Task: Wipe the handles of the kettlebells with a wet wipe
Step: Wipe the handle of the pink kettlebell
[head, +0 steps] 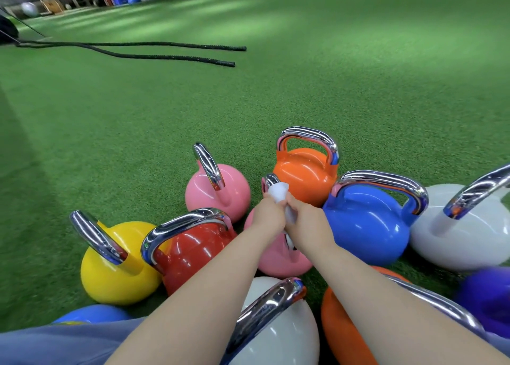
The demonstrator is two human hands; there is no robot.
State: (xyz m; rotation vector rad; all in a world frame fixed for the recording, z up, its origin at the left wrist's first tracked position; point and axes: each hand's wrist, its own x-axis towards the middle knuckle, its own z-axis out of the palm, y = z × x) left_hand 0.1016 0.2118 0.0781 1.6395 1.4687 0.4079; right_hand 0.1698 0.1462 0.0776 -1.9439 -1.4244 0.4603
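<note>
We see the left hand (269, 213) and right hand (305, 221) side by side, both clamped around the wet wipe (278, 192), which wraps the chrome handle (270, 179) of the pink kettlebell (278, 257). This kettlebell stands mid-cluster on the green turf floor (276, 94), between the red kettlebell (193, 251) and blue kettlebell (367, 226).

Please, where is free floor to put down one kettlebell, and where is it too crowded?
Bare turf lies beyond the orange kettlebell, up to the battle ropes, and left of the yellow kettlebell. It is crowded where both hands, left hand and right hand, hold the wet wipe on the pink kettlebell's handle.
</note>
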